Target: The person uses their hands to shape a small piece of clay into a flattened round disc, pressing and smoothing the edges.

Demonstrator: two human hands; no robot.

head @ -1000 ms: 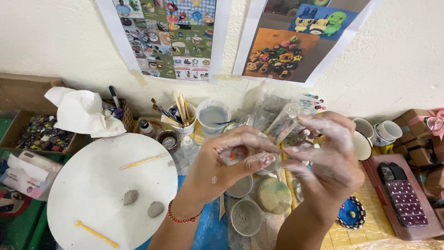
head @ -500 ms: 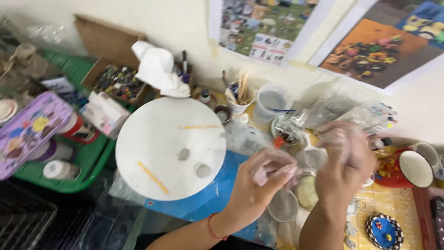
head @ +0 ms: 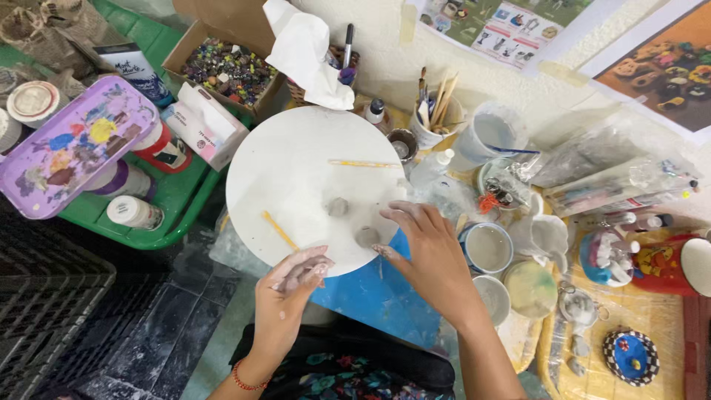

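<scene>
I am resting my left hand [head: 290,285] at the near edge of the round white board [head: 296,170], its fingers [head: 307,268] curled together and dusted white; I cannot tell whether they are pinching anything. My right hand [head: 428,252] is lying open on the board's right edge, fingers spread and holding nothing, just beside a small grey clay lump [head: 366,236]. A second grey lump [head: 338,207] is sitting nearer the middle, between two yellow sticks [head: 279,230].
</scene>
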